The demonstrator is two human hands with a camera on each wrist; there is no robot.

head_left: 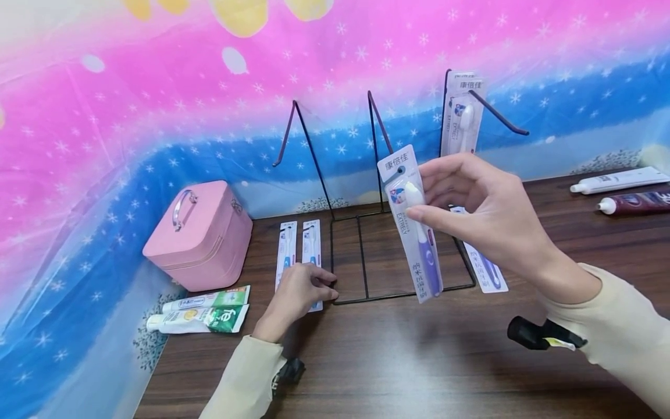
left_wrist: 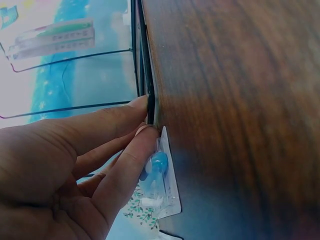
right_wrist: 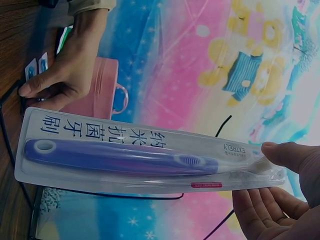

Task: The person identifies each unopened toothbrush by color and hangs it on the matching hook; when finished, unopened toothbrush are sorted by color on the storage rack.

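While the right grip (head_left: 489,218) pinches it, the toothbrush (head_left: 428,259) slants head-up.

Purple toothbrush (right_wrist: 120,159), bristle end (right_wrist: 247,166) seemingly blurred, maroon tube (head_left: 641,203) cut off

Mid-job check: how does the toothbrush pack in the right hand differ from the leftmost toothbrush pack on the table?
The held pack has a purple handle; the leftmost pack has a blue one.
The right hand pinches the held pack above the table, while the leftmost pack lies on it, partly hidden by the left hand.
Both are toothbrushes in clear plastic on pale printed cards.
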